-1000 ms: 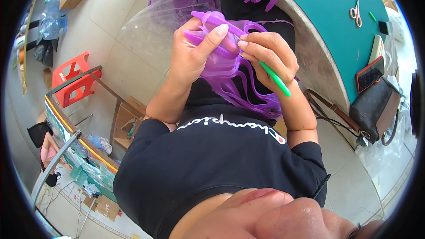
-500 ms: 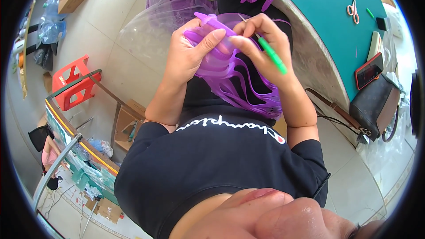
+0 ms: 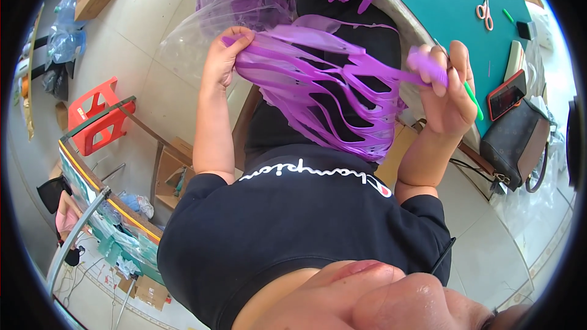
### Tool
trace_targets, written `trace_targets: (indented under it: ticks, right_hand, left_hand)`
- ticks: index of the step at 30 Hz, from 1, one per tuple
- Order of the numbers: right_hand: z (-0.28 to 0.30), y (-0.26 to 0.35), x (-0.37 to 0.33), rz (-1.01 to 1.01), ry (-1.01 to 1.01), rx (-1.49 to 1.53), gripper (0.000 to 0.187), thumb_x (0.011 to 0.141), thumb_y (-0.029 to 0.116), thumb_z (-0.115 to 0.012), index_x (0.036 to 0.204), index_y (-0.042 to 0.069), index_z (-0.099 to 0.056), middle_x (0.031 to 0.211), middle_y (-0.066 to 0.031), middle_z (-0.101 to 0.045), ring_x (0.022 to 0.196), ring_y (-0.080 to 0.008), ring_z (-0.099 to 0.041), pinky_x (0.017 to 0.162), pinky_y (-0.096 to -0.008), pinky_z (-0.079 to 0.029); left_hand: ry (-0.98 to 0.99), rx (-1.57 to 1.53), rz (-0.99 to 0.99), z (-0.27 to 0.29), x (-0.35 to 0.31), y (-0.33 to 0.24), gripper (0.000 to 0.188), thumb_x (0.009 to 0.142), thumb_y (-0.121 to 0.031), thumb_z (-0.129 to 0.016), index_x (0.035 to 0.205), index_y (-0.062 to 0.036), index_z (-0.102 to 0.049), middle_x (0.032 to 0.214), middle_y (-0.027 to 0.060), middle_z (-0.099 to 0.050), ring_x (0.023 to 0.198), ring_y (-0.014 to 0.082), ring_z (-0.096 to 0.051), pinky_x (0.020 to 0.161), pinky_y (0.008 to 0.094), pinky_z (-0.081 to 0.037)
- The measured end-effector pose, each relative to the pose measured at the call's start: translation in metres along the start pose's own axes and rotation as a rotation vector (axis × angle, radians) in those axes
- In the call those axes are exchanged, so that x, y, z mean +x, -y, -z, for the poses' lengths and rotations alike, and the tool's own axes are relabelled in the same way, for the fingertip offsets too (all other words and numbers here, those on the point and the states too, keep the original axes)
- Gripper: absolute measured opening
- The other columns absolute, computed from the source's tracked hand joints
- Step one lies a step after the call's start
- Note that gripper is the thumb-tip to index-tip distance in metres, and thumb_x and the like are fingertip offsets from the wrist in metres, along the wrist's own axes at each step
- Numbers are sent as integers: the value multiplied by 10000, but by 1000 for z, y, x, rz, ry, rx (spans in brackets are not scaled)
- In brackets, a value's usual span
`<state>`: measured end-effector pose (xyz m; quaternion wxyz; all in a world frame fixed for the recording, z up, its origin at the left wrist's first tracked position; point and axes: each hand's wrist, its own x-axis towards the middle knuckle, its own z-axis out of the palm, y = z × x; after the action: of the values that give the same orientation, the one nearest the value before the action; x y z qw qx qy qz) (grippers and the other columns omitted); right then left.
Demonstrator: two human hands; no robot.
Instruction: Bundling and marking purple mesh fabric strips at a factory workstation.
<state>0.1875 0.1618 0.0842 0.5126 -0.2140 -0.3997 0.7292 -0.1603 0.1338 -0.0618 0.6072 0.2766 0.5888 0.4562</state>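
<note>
Left of the curved green tabletop, glossy purple plastic-looking straps over the lap, clenched in the grip of the left hand, might tear if the right hand, pinching one strand and a green-handled tool, pulls hard.

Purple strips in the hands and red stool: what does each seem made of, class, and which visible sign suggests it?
Purple strips: perhaps soft silicone or rubber, satin; they curve limply, partly translucent. Red stool: probably rigid plastic, faintly glossy; moulded-looking shape with openings.
</note>
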Motion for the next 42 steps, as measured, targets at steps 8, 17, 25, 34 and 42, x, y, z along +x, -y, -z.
trace_targets:
  ticks: [8, 17, 25, 34, 42]
  right_hand:
    - [-6, -40, 9, -77, -12, -159, 196, 918, 81, -544, 831, 132, -376, 803, -68, -514, 852, -190, -469, 863, -352, -366]
    - [-18, 0, -15, 183, -73, -75, 224, 861, 18, -595, 826, 151, -418, 787, -4, -459, 815, -152, -412, 751, -310, -344]
    - [26, 126, -102, 401, -182, -13, 244, 835, -3, -643, 779, 164, -474, 834, 23, -433, 863, -164, -380, 773, -312, -324]
    - [21, 56, -77, 182, -218, -108, 208, 934, 4, -503, 830, 137, -383, 882, -69, -503, 909, -224, -508, 848, -388, -433]
    - [-54, 33, 5, 365, -13, -488, 100, 965, 73, -498, 866, 74, -482, 831, -57, -552, 761, -161, -496, 762, -294, -416]
  left_hand:
    - [130, 557, -954, -89, -22, -15, 458, 920, -235, -471, 1343, -60, -489, 1432, 146, -417, 1369, 308, -330, 1133, 409, -212]
    - [446, 586, -774, -134, -21, 65, 872, 944, -640, -213, 1506, -11, 7, 1564, 221, -73, 1448, 393, -67, 1154, 486, -67]
    - [405, 693, -788, -130, -20, 74, 874, 942, -607, -289, 1503, 0, -5, 1565, 238, -7, 1451, 403, -14, 1154, 494, -38]
    - [284, 666, -783, -150, -48, 43, 828, 959, -559, -349, 1507, -4, -70, 1565, 237, -39, 1458, 376, -6, 1137, 533, 11]
    - [35, 438, -782, -189, -91, 7, 442, 800, -206, -758, 1135, -10, -547, 986, 125, -604, 834, 246, -603, 763, 315, -471]
